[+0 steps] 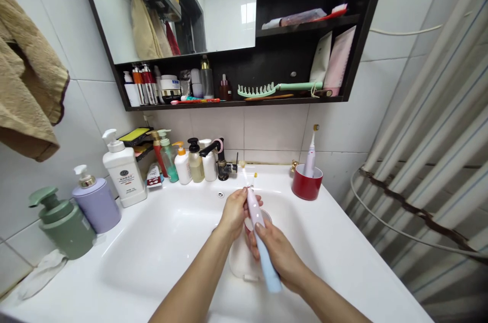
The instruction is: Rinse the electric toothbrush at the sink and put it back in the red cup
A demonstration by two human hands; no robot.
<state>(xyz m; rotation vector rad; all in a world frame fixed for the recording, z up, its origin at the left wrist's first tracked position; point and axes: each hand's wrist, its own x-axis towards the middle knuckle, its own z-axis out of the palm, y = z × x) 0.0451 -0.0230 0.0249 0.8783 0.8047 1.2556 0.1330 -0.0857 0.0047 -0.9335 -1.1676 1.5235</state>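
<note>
Over the sink I hold an electric toothbrush [267, 261], its handle fading from pink to light blue and tilted with the head end away from me. My left hand [237, 213] is closed around the upper end, near the brush neck. My right hand [280, 246] is wrapped round the handle lower down, thumb along its front. A small white and yellow brush head shows just beyond my left fingers; how it joins the handle is unclear. Under my hands, a whitish object [238, 262] in the basin is partly hidden.
The white sink [160, 241] has a black faucet [221, 160] at the back. Several pump bottles [125, 175] line its left side. A red cup [307, 185] with another electric toothbrush [310, 157] stands at right. Above hangs a mirrored cabinet [236, 105]; a curtain [438, 160] hangs right.
</note>
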